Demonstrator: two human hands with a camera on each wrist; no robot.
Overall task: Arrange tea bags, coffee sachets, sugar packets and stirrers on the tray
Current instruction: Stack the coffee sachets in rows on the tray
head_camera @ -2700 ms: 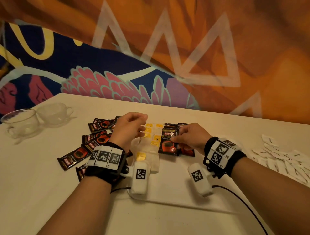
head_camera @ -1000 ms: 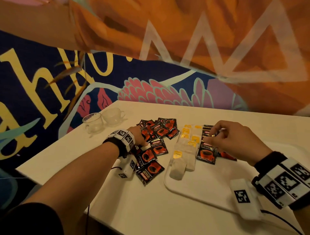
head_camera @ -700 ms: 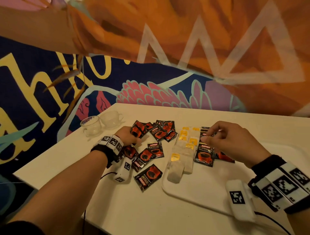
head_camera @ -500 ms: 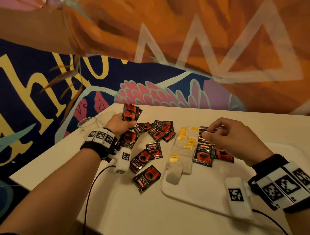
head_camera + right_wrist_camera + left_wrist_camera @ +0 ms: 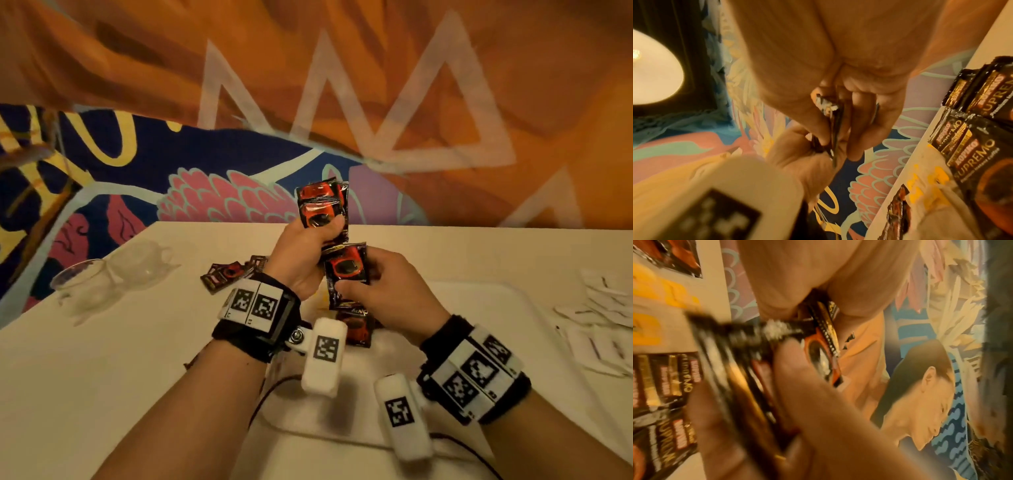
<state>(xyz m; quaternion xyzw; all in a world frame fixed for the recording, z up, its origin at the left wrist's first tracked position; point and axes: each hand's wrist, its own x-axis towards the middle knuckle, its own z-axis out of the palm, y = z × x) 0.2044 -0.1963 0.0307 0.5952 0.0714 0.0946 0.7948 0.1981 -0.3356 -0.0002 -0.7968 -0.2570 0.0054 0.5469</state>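
My left hand [image 5: 323,230] holds a small bunch of black-and-red coffee sachets [image 5: 322,209] upright above the table. Just below it my right hand [image 5: 356,281] pinches another coffee sachet [image 5: 346,270] between thumb and fingers, its top edge meeting the bunch. Both hands hover over the far left part of the white tray [image 5: 486,308]. More coffee sachets [image 5: 972,129] lie in a row on the tray beside tea bags with yellow tags [image 5: 931,186]. In the left wrist view my fingers grip the sachet bunch [image 5: 748,369], which is blurred.
A few loose coffee sachets [image 5: 226,274] lie on the white table left of the tray. Two clear glass cups [image 5: 109,274] stand at the far left. White sugar packets [image 5: 599,318] are scattered to the right of the tray. A patterned wall rises behind the table.
My left hand picked up a bunch of sachets from the left pile, lifted them and carried them to the centre. My right hand left the tray row and took hold of a sachet.
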